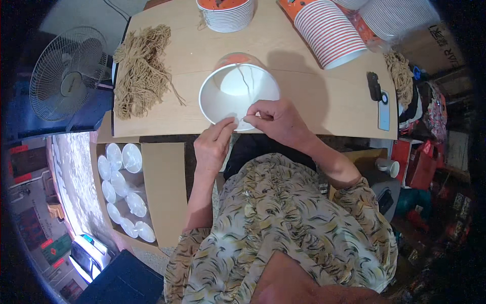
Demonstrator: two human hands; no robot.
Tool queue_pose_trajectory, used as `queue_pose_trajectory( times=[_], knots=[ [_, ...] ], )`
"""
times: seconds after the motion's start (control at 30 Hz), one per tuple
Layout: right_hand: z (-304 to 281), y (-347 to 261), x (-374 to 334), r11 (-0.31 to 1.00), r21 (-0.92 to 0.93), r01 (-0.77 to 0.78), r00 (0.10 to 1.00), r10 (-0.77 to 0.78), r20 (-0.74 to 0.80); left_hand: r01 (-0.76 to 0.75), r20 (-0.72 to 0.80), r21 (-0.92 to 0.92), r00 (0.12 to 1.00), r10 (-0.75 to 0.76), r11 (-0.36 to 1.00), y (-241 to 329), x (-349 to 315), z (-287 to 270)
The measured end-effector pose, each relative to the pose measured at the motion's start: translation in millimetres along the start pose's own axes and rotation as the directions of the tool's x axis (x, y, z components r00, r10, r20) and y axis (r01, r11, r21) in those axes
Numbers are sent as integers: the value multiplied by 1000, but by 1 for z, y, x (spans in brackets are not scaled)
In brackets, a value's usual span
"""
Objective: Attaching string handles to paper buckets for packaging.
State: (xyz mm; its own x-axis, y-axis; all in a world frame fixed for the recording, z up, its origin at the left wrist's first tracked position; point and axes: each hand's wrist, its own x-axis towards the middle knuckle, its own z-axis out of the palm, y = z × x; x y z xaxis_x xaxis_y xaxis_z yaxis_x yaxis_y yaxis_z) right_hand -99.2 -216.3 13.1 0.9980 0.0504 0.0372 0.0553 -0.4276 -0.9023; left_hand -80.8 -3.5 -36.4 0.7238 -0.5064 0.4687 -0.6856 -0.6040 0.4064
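A paper bucket (pixel 212 104), white inside with an orange patch outside, lies tipped on the table with its mouth toward me. Inside it, a thin string (pixel 245 77) runs down from the far side toward my right hand. My left hand (pixel 215 143) is at the near rim, its fingertips closed on the bucket's edge. My right hand (pixel 278 120) is beside it at the same rim, with thumb and forefinger pinched together at the string's end. The exact grip at the fingertips is too small to make out.
Bundled tan strings (pixel 144 73) lie on the table's left. Stacked buckets (pixel 331 35) stand at the back, another stack (pixel 228 17) farther left. A phone (pixel 384 114) and a black object (pixel 373 86) sit at the right edge. Left below are a fan (pixel 68 76) and a carton (pixel 164 187) of clear cups.
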Motion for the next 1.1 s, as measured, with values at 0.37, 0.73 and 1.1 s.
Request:
queue_pose_trajectory(
  times=[0.37, 0.73, 1.1],
  knots=[
    [-4, 3, 0, 989, -135, -62, 998, 60, -19, -13, 21, -8, 1000, 13, 1000, 4, 1, 1],
    [-9, 9, 5, 977, -204, 58, 998, -52, 34, -52, 55, 16, 997, 51, 999, 9, 7, 0],
    [-10, 15, 5, 962, -265, 70, 996, -53, 71, -72, 83, 42, 994, 68, 997, 10, 5, -1]
  ],
)
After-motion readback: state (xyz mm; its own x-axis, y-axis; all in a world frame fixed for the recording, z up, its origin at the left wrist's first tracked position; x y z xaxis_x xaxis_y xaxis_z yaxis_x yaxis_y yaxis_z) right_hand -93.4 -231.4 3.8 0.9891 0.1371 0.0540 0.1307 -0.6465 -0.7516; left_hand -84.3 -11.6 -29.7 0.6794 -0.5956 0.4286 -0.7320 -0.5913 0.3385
